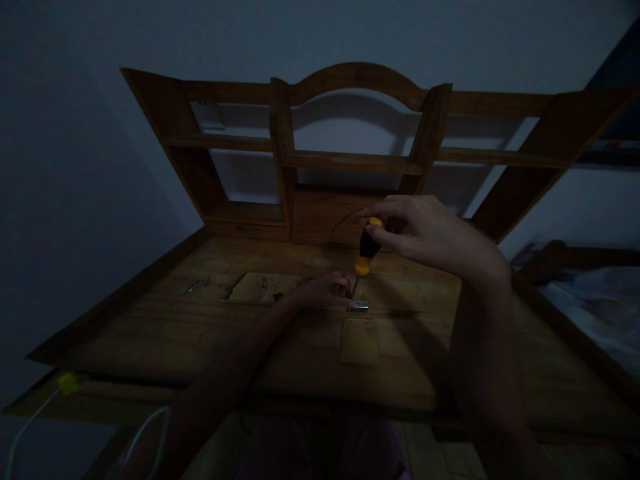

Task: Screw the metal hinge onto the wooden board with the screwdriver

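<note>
I see left hand (325, 291) pinching small silver metal bracket (361, 307) on brown wooden desk (400, 373); right hand (425, 230) pinching black-and-yellow screwdriver (369, 248) upright-ish, tip at bracket; 1 wooden shelf unit (350, 162) behind.

No lettering, labels, brands, numbers or signs can be read anywhere in this dim head view.
</note>
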Action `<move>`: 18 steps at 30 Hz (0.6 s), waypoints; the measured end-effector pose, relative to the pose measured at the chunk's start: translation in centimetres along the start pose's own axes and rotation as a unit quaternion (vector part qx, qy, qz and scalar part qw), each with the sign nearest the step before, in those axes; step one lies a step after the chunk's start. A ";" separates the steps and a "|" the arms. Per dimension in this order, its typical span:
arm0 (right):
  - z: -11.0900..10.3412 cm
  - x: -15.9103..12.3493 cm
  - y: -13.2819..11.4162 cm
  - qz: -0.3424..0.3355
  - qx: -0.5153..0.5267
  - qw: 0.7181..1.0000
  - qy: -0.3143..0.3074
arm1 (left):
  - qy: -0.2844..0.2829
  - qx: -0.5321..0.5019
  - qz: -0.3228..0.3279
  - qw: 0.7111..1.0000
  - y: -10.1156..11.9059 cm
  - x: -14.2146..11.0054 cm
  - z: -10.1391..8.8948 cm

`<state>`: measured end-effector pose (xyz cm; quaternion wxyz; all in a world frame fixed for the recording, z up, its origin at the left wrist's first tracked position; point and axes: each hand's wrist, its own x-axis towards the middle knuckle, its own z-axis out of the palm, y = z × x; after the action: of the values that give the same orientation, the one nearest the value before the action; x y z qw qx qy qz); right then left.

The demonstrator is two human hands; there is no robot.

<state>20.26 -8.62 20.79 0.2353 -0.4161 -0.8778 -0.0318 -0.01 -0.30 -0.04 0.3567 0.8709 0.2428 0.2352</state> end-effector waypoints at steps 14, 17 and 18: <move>0.1 0.0 0.2 0.006 0.003 1.000 -0.010 | -0.006 -0.009 0.000 1.000 0.0 0.0 -0.1; -0.4 -0.3 0.1 0.002 0.023 0.999 -0.029 | 0.000 -0.010 0.000 1.000 0.0 -0.1 -0.1; -0.4 -0.3 0.1 0.000 0.026 0.999 -0.031 | -0.001 -0.012 0.001 1.000 0.0 -0.1 -0.1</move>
<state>20.65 -8.87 21.00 0.2186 -0.4102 -0.8854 0.0040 -0.13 -0.31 0.06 0.3667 0.8673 0.2387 0.2375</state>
